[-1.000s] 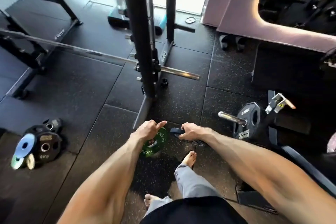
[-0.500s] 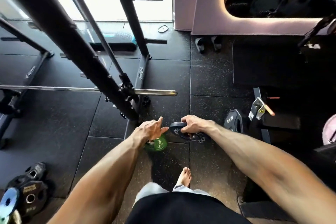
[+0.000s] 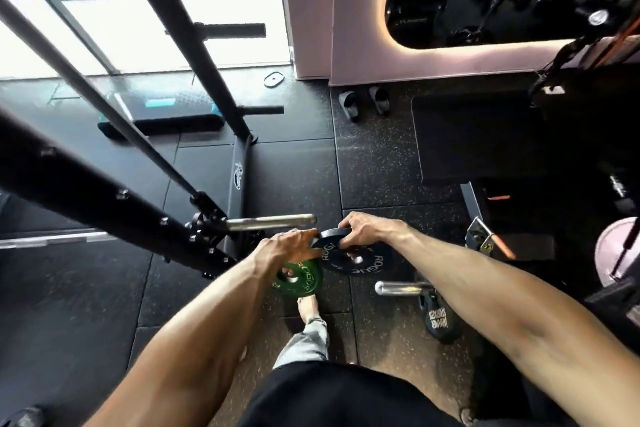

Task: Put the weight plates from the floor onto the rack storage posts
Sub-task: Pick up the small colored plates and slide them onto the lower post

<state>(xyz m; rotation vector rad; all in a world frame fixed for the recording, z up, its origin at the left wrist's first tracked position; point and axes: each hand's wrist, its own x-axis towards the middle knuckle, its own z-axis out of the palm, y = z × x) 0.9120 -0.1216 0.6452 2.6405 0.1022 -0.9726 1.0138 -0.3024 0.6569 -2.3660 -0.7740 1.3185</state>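
Observation:
My left hand (image 3: 289,248) grips the top edge of a small green weight plate (image 3: 300,280), lifted off the floor. My right hand (image 3: 363,229) grips the rim of a black weight plate (image 3: 362,262) with white lettering, held beside the green one. Both plates hang just below the chrome end of the barbell (image 3: 273,221) that juts right from the black rack upright (image 3: 104,204). Two black storage posts (image 3: 235,29) (image 3: 263,110) stick out from the far upright.
A second chrome bar end (image 3: 401,287) carries a black plate (image 3: 439,317) at the lower right. A pair of slippers (image 3: 363,101) lies by the pink wall. A step platform (image 3: 162,114) sits behind the rack. My bare foot (image 3: 308,305) stands under the plates.
Both plates have come up off the floor in my hands. The view has risen and moved closer to the rack, and the plate pile at the left has left the view.

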